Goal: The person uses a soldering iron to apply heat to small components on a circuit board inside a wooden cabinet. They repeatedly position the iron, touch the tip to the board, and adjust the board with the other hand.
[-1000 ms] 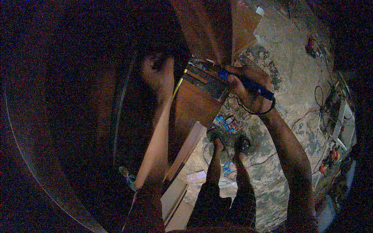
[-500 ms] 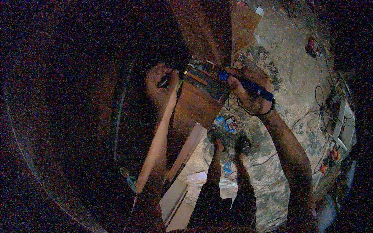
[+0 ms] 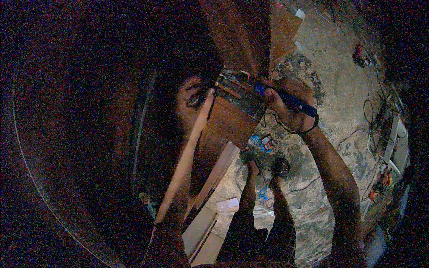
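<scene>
My right hand [image 3: 292, 100] is closed around the thick dark blue handle of a tool [image 3: 299, 106]. The tool's tip points left, over a dark rectangular plate [image 3: 243, 103] on a brown wooden piece [image 3: 228, 118]. What kind of tool it is does not show clearly. A thin orange-brown stick [image 3: 229, 90] lies along the plate. At the wooden piece's left edge is my left hand [image 3: 194, 100], mostly in shadow. One of its fingers reaches up along that edge; the others look bent, and darkness hides whether they hold anything.
A tall brown panel [image 3: 241, 35] rises beyond the plate. On the stained concrete floor [image 3: 339, 102] lie a blue-and-red packet [image 3: 262, 143] near my feet, loose cables and a white frame [image 3: 393, 143] at the right. Pale boards [image 3: 201, 232] lean at lower left. The left side is very dark.
My left hand has shifted slightly right along the wooden piece's edge, with a finger now extended upward. My right hand keeps its grip on the blue-handled tool, almost unmoved.
</scene>
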The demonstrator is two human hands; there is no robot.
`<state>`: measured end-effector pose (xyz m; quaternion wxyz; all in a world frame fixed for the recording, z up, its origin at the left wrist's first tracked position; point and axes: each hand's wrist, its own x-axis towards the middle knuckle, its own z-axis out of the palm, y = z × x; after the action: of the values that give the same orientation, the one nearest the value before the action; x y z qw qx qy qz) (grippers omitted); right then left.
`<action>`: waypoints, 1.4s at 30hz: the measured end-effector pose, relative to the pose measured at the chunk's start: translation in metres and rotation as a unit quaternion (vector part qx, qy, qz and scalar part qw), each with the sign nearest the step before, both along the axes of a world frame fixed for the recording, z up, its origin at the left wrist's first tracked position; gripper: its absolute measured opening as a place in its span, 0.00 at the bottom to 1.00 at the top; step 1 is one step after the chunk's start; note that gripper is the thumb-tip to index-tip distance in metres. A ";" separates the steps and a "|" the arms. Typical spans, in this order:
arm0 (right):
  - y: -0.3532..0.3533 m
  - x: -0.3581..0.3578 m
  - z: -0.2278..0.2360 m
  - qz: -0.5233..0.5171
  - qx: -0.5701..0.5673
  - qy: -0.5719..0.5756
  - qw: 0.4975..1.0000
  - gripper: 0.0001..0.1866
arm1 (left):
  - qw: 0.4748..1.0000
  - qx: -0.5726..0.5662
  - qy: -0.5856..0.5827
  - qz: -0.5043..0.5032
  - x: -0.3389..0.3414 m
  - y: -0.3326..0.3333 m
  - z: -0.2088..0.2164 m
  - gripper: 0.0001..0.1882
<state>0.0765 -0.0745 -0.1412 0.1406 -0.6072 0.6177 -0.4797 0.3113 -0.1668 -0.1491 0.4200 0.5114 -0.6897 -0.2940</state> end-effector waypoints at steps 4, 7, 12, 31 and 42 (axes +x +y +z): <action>-0.001 -0.001 -0.004 -0.003 0.077 0.059 0.995 0.13 | 0.999 -0.003 0.050 -0.017 0.001 -0.006 -0.002 0.17; -0.002 -0.001 -0.005 -0.001 -0.072 0.003 0.997 0.13 | 0.998 0.043 0.033 -0.017 0.002 -0.004 -0.003 0.13; 0.002 0.001 0.000 -0.009 0.021 0.027 0.999 0.13 | 0.998 0.048 -0.022 -0.016 0.003 0.004 -0.007 0.10; 0.007 -0.005 0.006 -0.026 0.013 0.021 0.999 0.11 | 0.992 0.093 -0.075 -0.037 0.002 0.011 -0.012 0.11; -0.005 -0.014 0.023 0.055 0.028 0.062 0.996 0.10 | 0.987 0.055 -0.025 -0.150 -0.002 0.020 -0.017 0.09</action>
<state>0.0630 -0.0793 -0.1185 0.1445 -0.6648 0.6040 -0.4152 0.3097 -0.1468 -0.1665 0.3252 0.4312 -0.7517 -0.3785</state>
